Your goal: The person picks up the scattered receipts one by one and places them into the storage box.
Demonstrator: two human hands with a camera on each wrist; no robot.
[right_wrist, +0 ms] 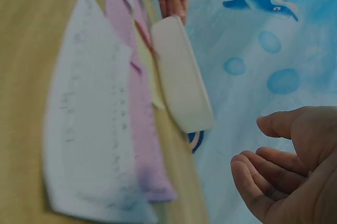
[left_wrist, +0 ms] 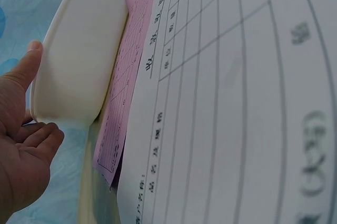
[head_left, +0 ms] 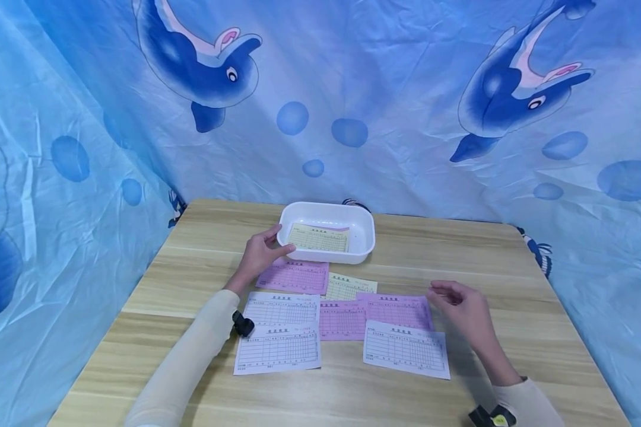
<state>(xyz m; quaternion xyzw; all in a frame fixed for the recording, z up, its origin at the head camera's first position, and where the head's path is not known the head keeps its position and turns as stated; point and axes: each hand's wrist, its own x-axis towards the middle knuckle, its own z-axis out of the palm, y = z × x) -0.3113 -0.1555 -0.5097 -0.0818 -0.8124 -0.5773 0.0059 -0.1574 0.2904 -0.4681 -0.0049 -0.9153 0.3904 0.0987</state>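
Note:
A white plastic tray point(head_left: 328, 257) stands toward the back of the table, holding a yellow receipt slip point(head_left: 317, 238) with a pink edge showing behind it. My left hand point(head_left: 259, 255) grips the tray's left end, thumb on the front rim and fingers at the side; the left wrist view shows the thumb point(left_wrist: 29, 63) against its wall. With fingers loosely bent and nothing in them, my right hand point(head_left: 465, 311) hovers just right of a pink slip point(head_left: 397, 311). A white slip point(head_left: 406, 350) overlaps that pink slip's near edge.
In front of the tray lie another pink slip point(head_left: 294, 277), a yellow slip point(head_left: 352, 288) and a middle pink slip point(head_left: 343, 320), partly overlapping. Two white slips point(head_left: 279, 350) lie at the left. A blue dolphin-print cloth point(head_left: 406, 172) hangs behind the wooden table point(head_left: 539, 320).

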